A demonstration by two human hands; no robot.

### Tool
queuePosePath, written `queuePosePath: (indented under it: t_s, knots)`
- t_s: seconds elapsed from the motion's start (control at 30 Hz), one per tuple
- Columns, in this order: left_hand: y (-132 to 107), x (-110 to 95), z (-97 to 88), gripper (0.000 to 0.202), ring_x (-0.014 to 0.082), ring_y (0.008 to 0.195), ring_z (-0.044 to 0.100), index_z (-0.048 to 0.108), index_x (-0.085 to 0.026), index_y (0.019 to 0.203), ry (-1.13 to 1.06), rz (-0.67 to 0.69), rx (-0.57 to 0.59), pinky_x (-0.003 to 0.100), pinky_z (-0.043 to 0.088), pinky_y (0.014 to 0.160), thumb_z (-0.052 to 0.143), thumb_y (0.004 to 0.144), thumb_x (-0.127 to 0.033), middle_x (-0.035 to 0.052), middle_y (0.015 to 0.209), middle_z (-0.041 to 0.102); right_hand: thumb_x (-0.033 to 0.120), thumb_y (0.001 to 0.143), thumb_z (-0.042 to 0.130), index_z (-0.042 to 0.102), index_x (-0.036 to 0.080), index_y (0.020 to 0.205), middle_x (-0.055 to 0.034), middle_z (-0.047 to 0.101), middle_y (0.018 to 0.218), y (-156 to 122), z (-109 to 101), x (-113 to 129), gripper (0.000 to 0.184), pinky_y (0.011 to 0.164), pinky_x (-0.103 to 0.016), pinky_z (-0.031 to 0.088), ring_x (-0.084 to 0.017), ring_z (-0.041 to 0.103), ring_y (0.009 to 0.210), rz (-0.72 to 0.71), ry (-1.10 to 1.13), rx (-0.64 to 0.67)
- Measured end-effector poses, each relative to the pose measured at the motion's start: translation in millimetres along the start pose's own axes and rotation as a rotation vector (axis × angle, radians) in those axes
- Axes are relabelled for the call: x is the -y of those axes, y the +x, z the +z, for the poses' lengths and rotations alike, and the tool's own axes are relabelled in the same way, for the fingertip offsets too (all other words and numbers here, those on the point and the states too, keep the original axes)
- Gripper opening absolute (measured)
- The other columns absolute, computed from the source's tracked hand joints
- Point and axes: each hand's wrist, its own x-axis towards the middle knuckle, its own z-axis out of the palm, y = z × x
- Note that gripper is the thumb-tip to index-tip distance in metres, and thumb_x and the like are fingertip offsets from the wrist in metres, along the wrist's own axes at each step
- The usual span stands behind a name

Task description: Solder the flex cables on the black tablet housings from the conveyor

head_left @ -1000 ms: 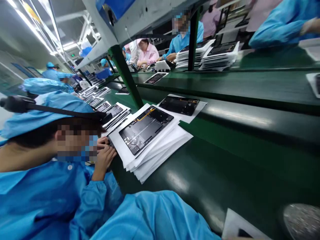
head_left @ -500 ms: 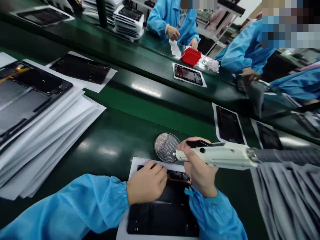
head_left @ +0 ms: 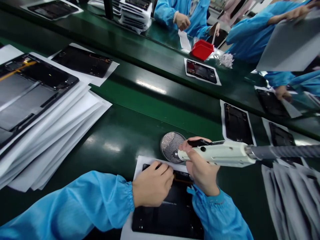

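My right hand point(head_left: 203, 168) is wrapped round a pale electric screwdriver point(head_left: 222, 153), held nearly level. Its tip points left at a round, dimpled metal screw dish point(head_left: 172, 146), where small screws lie; whether a screw is on the bit does not show. Below the dish, a black tablet housing point(head_left: 165, 216) rests on a white sheet point(head_left: 128, 230). My left hand point(head_left: 153, 185) lies over the housing's upper left part, fingers curled and close together; what is under its fingertips, if anything, is hidden.
At the left stands a stack of white sheets point(head_left: 72, 126) with an open tablet housing point(head_left: 32, 86) on top. More sheets point(head_left: 292, 196) are piled at the right. Other housings lie along the green bench point(head_left: 140, 116). Across it, co-workers in blue sleeves work near a red bin point(head_left: 202, 50).
The view has shifted slightly. My hands and the screwdriver hold almost the same pose over the dish and housing. Across the bench, a co-worker has lifted a grey-white sheet.
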Motion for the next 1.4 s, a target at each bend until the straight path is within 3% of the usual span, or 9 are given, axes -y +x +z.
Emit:
queuePosePath:
  t_s: [0.4, 0.7, 0.87, 1.0, 1.2, 1.4]
  knots:
    - [0.9, -0.4, 0.7, 0.035, 0.0289, 0.101, 0.055, 0.063, -0.004, 0.117, -0.021, -0.002, -0.001, 0.044, 0.04, 0.085, 0.049, 0.098, -0.029, 0.0177, 0.119, 0.06, 0.022, 0.079, 0.072, 0.059, 0.019, 0.098, -0.0026, 0.064, 0.083, 0.0, 0.5, 2.0, 0.023, 0.079, -0.043, 0.056, -0.018, 0.063, 0.075, 0.024, -0.018, -0.046]
    - [0.7, 0.0, 0.3, 0.036, 0.0289, 0.1, 0.055, 0.062, -0.003, 0.118, -0.021, 0.0, -0.003, 0.044, 0.041, 0.085, 0.048, 0.098, -0.03, 0.0182, 0.118, 0.06, 0.019, 0.076, 0.073, 0.059, 0.019, 0.09, -0.0003, 0.063, 0.075, 2.2, 7.7, 4.1, 0.02, 0.072, -0.039, 0.053, -0.018, 0.062, 0.07, 0.034, 0.053, -0.037]
    - [-0.4, 1.3, 3.2, 0.032, 0.0279, 0.096, 0.055, 0.064, -0.004, 0.112, -0.036, -0.007, -0.049, 0.043, 0.042, 0.082, 0.049, 0.095, -0.027, 0.0176, 0.11, 0.061, 0.017, 0.074, 0.072, 0.064, 0.021, 0.096, -0.0008, 0.063, 0.077, -1.9, 1.6, 22.0, 0.024, 0.073, -0.04, 0.053, -0.018, 0.062, 0.073, -0.014, 0.117, -0.078]
    - [-0.6, 2.0, 4.1, 0.026, 0.0275, 0.093, 0.054, 0.065, -0.005, 0.102, -0.062, -0.055, -0.083, 0.041, 0.042, 0.082, 0.051, 0.092, -0.025, 0.0154, 0.101, 0.06, 0.012, 0.076, 0.068, 0.067, 0.024, 0.098, 0.0002, 0.059, 0.071, -19.2, -10.2, 37.1, 0.024, 0.07, -0.039, 0.053, -0.018, 0.06, 0.072, -0.073, 0.184, -0.025]
    - [0.2, 2.8, 2.5, 0.022, 0.0275, 0.092, 0.053, 0.065, -0.006, 0.097, -0.064, -0.062, -0.093, 0.041, 0.04, 0.081, 0.052, 0.092, -0.024, 0.0137, 0.094, 0.058, 0.015, 0.079, 0.068, 0.067, 0.024, 0.1, -0.0003, 0.061, 0.076, -43.3, -15.0, 22.1, 0.024, 0.068, -0.039, 0.054, -0.019, 0.062, 0.073, -0.024, 0.103, 0.04]
    - [0.4, 2.0, 5.7, 0.02, 0.0268, 0.089, 0.051, 0.065, -0.008, 0.094, -0.06, -0.063, -0.095, 0.04, 0.038, 0.077, 0.053, 0.091, -0.024, 0.0128, 0.092, 0.057, 0.019, 0.081, 0.071, 0.065, 0.023, 0.102, -0.0019, 0.064, 0.086, -44.8, -12.7, 13.1, 0.023, 0.075, -0.042, 0.055, -0.02, 0.064, 0.078, 0.026, 0.05, 0.021]
